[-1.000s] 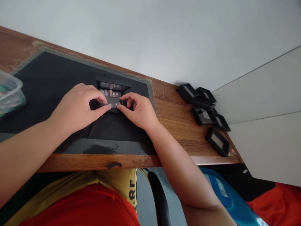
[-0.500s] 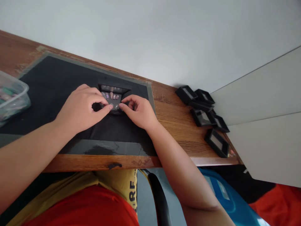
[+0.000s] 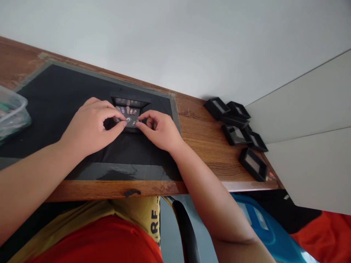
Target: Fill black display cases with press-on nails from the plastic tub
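Observation:
A small black box (image 3: pixel 131 128) stands with its lid (image 3: pixel 128 102) raised at the back, on the black mat. Inside lie several glossy press-on nails (image 3: pixel 128 110) in pale pink and lilac, along with a whitish ring-shaped spot (image 3: pixel 128 119). My left hand (image 3: pixel 91 126) reaches over the box's left side, thumb and index finger pinched close at its edge. From the right, my right hand (image 3: pixel 161 130) has thumb and index finger together beside a nail at the box's front right. Whatever either pinch holds is too small to make out.
The black mat (image 3: pixel 63 98) is taped to a wooden table (image 3: pixel 203 146) against a pale wall. Several black boxes with clear windows (image 3: pixel 252 164) lie at the right. A clear plastic tub (image 3: pixel 13 113) of small packets stands at the left edge.
My left fingertips have drawn slightly left, and the whitish ring-shaped spot now shows between my hands. My right hand keeps almost the same place at the box. The view has shifted a little.

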`<act>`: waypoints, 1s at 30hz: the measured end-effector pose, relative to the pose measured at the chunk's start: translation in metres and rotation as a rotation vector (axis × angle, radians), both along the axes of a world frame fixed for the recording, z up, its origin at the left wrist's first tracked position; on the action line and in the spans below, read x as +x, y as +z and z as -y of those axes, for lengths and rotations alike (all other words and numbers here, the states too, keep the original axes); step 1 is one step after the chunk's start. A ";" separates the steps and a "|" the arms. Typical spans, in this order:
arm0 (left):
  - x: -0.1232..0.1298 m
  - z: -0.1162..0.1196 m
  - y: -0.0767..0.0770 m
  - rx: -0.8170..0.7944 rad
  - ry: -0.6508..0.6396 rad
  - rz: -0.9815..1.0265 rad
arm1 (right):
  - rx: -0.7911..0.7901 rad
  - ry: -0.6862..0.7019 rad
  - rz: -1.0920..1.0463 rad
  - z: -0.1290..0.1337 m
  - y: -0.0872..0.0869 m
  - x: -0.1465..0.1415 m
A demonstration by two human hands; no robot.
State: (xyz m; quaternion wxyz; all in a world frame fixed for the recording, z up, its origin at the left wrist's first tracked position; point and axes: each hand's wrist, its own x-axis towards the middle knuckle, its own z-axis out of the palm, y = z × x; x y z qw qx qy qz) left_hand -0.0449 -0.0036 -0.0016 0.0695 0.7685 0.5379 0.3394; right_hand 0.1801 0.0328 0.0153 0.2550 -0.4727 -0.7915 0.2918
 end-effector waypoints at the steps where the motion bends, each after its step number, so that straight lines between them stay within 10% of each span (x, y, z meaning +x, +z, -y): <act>1: 0.000 0.000 -0.001 -0.005 0.003 -0.009 | 0.007 0.003 0.007 0.000 0.000 0.000; 30: -0.019 -0.002 -0.005 -0.083 0.110 -0.106 | 0.322 0.045 0.265 0.009 0.006 -0.019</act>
